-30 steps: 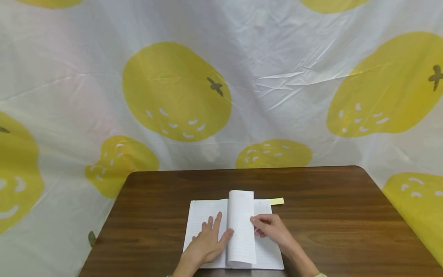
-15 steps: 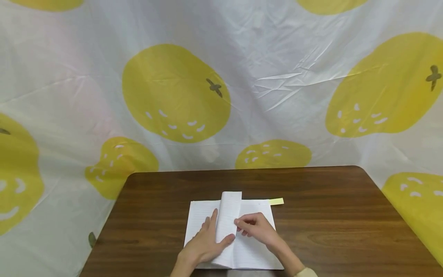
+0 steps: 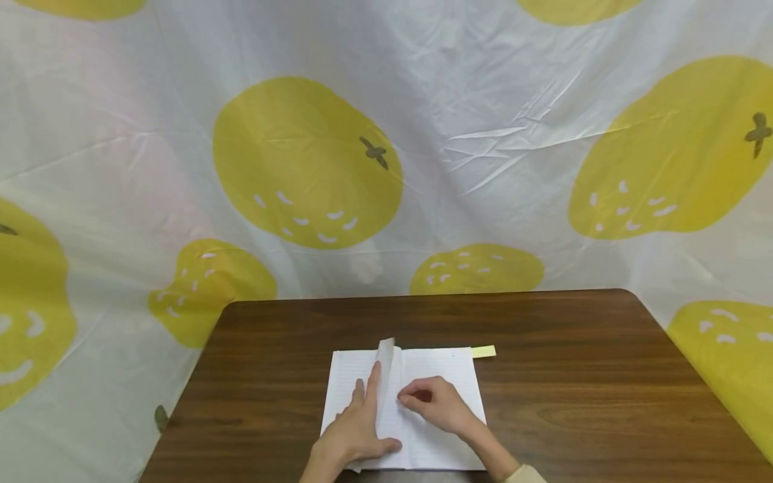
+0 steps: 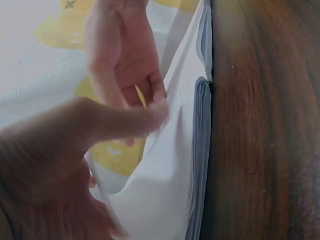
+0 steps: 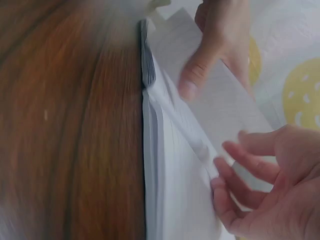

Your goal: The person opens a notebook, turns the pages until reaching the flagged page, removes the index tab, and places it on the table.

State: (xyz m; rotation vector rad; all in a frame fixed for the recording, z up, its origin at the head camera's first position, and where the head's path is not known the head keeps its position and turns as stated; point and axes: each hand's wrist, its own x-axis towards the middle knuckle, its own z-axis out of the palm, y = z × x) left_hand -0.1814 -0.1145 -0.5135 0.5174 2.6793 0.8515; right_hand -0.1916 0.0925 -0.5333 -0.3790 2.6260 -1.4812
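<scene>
An open lined notebook (image 3: 443, 429) lies on the table. One of its leaves (image 3: 384, 376) stands up near the gutter, leaning left against the left hand (image 3: 356, 429). That hand rests over the left page with its fingers straight and its thumb spread toward the gutter; in the right wrist view the left thumb (image 5: 192, 82) lies in front of the raised leaf. Over the gutter hovers the right hand (image 3: 441, 406), fingers loosely bent, just right of the leaf. In the right wrist view its fingertips (image 5: 220, 165) appear blurred near the paper, with no leaf seen pinched between them.
A yellow sticky tab (image 3: 483, 351) sticks out from the notebook's upper right edge. The dark wooden table (image 3: 574, 376) extends around it. Behind hangs a white curtain (image 3: 471, 134) printed with large yellow fruit.
The leaf has swung from the right side over to the left, past upright. The right hand has moved left with it and come off its edge. The left hand has stayed nearly in place.
</scene>
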